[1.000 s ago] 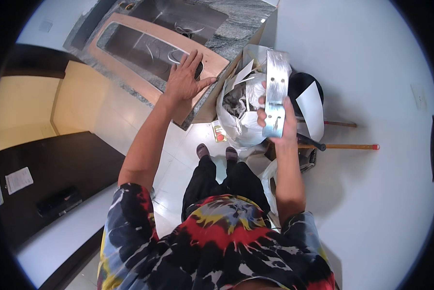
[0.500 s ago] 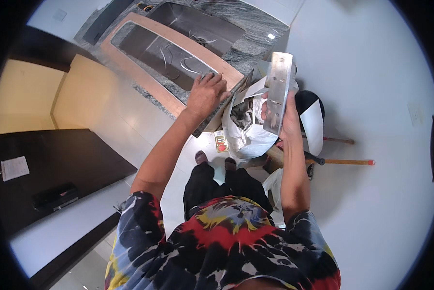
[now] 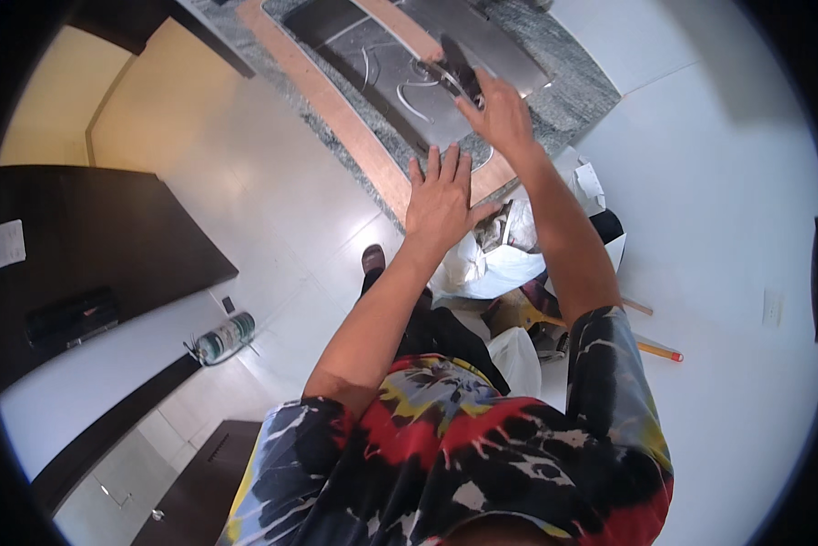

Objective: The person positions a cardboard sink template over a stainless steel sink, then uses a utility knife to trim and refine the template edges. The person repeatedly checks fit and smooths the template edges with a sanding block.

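A flat pinkish-brown wooden frame (image 3: pixel 350 136) with a rounded opening lies on the grey granite countertop (image 3: pixel 568 82), partly across a steel sink (image 3: pixel 482 41). My left hand (image 3: pixel 441 205) rests on its near corner, fingers spread and stretched out. Against the far right strip of the frame, my right hand (image 3: pixel 504 114) grips a metal tool that looks like a hand plane (image 3: pixel 459 82). The tool is partly hidden by the fingers. Loose white strips (image 3: pixel 415 102) show inside the frame's opening, over the sink.
Below the counter's near corner stands a white bag (image 3: pixel 495 273) full of scraps. An orange-tipped pole (image 3: pixel 659 350) lies on the floor at right. To the left are a dark cabinet top (image 3: pixel 90 227) with a paper and a green-and-white cylinder (image 3: pixel 227 338).
The hand plane, earlier held up with its metal sole showing, has been turned and brought onto the frame. My left hand has shifted along the near corner. The view has moved too.
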